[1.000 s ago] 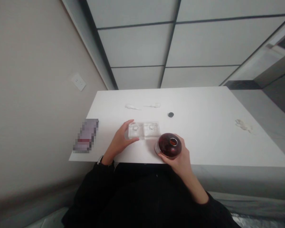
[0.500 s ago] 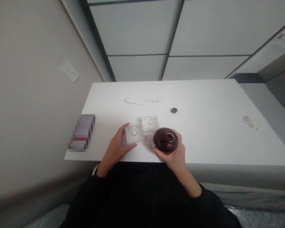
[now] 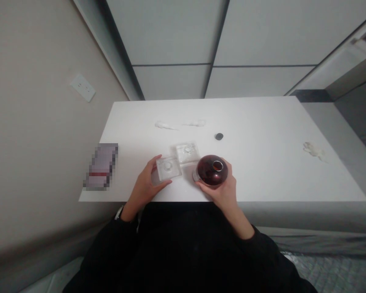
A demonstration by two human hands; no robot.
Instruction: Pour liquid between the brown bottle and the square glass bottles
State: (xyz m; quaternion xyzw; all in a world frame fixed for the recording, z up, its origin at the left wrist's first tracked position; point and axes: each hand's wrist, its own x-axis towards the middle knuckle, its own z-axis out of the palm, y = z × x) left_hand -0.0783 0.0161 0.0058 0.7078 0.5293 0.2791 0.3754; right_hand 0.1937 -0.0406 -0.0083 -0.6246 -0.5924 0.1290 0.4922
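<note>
My left hand [image 3: 146, 181] is wrapped around the side of a clear square block [image 3: 167, 167] with a round raised piece at its middle. A second clear square block [image 3: 187, 151] of the same look stands just behind it, touched by neither hand. On the right, my right hand [image 3: 224, 188] grips a round, dark red bottle [image 3: 212, 171]. Its open mouth has a shiny ring and faces up toward me. The bottle's lower part is mostly hidden by its wide body and my fingers. Whether its base touches the table, I cannot tell.
Behind the blocks, a small dark disc [image 3: 219, 136] and two thin whitish strips [image 3: 166, 125] lie on the white table [image 3: 256, 122]. A crumpled clear piece [image 3: 314, 149] is at far right. A blurred-out purplish item [image 3: 102, 165] rests by the left edge, near the wall.
The whole view has shifted slightly, so everything sits a little higher and further left. Both hands keep their holds; the bottle and blocks stay nearly in place.
</note>
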